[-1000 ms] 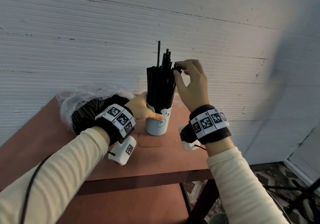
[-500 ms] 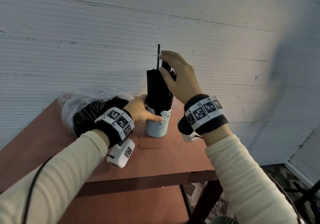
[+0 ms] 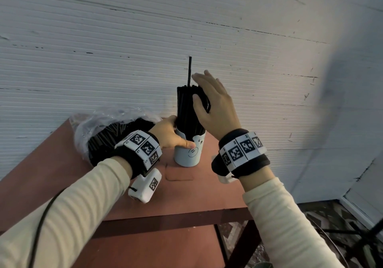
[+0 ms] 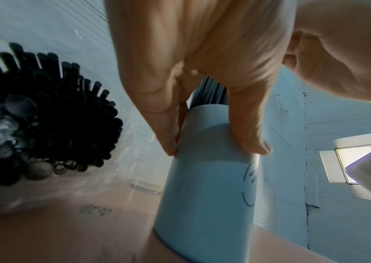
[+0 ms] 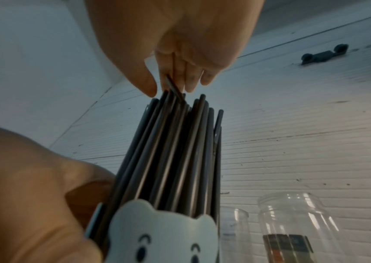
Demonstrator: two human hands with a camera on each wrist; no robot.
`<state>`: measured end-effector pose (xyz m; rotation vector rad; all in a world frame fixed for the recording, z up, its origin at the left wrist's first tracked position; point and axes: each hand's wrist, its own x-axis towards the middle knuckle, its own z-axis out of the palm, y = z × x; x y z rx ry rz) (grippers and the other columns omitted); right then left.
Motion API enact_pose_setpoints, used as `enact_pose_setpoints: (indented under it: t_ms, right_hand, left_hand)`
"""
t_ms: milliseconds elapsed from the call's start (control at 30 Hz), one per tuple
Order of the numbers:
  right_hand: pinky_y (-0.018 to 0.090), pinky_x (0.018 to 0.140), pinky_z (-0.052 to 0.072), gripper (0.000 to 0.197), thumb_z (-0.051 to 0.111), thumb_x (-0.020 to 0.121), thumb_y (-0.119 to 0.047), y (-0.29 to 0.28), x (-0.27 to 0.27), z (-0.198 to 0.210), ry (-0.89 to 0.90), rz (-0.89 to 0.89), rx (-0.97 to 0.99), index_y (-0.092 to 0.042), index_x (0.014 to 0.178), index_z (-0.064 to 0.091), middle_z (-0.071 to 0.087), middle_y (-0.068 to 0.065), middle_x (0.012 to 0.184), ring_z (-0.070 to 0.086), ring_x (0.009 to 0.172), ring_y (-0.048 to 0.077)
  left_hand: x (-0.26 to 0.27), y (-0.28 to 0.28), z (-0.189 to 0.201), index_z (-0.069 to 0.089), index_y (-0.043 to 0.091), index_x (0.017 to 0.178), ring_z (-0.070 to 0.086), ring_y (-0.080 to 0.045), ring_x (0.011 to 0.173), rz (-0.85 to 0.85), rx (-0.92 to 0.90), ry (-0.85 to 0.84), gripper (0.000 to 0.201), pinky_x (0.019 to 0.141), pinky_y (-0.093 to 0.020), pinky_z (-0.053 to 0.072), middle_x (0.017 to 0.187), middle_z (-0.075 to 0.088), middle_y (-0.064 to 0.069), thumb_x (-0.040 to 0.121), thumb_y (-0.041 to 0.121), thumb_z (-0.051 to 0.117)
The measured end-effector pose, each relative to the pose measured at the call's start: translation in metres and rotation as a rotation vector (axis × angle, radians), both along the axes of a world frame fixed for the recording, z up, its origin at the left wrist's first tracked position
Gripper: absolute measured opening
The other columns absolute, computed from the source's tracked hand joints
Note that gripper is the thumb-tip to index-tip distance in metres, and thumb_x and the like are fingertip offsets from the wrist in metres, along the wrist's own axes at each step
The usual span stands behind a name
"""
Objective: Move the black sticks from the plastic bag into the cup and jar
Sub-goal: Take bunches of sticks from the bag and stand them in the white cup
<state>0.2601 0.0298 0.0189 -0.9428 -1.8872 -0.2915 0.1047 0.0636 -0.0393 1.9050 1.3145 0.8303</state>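
Reddish-brown table [image 3: 83, 185] as landmark, set against white ribbed wall panel [image 3: 124, 40] behind it. Small rounded rectangle outline marked on the tabletop, near its middle. Table's front rail and dark leg [image 3: 244, 245] below its front edge. Patterned floor tiles [image 3: 331, 222] right of the table, lower down. Dark bracket with two round knobs [image 5: 324, 53] on the wall, high above the table.

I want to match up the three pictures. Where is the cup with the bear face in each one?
Head view: the cup stands mid-picture on the table, gripped by the left hand.
Left wrist view: the cup fills the lower middle, under the fingers.
Right wrist view: only the bear-faced rim shows, at the bottom edge.
Shared landmark: the black sticks standing in it, seen in all three.
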Motion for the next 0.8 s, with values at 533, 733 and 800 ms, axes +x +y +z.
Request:
enact_pose_setpoints:
  t_ms: [533, 733, 800]
  right_hand:
    - [0.015, 0.101, 0.040, 0.034, 0.054, 0.095, -0.021, -0.001, 0.001, 0.017, 0.163, 0.057, -0.077, -0.012, 0.127, 0.061, 0.061, 0.001, 0.128, 0.055, 0.118, 0.010]
    - [0.017, 0.093, 0.043, 0.045, 0.057, 0.093, -0.018, 0.017, -0.015, 0.057, 0.038, 0.089, -0.174, -0.016, 0.138, 0.049, 0.061, 0.003, 0.125, 0.057, 0.108, 0.010]
    - [0.015, 0.083, 0.045, 0.036, 0.058, 0.089, -0.007, 0.016, -0.018, 0.057, 0.083, 0.098, -0.160, -0.012, 0.124, 0.058, 0.068, 0.002, 0.100, 0.061, 0.091, 0.011]
  left_hand:
    - [0.001, -0.002, 0.000, 0.055, 0.021, 0.122, 0.061, -0.014, 0.109, 0.024, -0.007, -0.021, 0.105, 0.097, -0.040, 0.051, 0.116, 0.065, 0.007, 0.028, 0.059, 0.082]
    - [0.000, -0.002, 0.001, 0.054, 0.024, 0.121, 0.061, -0.013, 0.108, 0.032, -0.039, 0.009, 0.101, 0.096, -0.040, 0.051, 0.114, 0.065, 0.008, 0.031, 0.058, 0.084]
    - [0.000, -0.002, 0.001, 0.054, 0.025, 0.121, 0.061, -0.013, 0.107, 0.032, -0.038, 0.018, 0.100, 0.096, -0.040, 0.051, 0.113, 0.065, 0.009, 0.031, 0.059, 0.085]
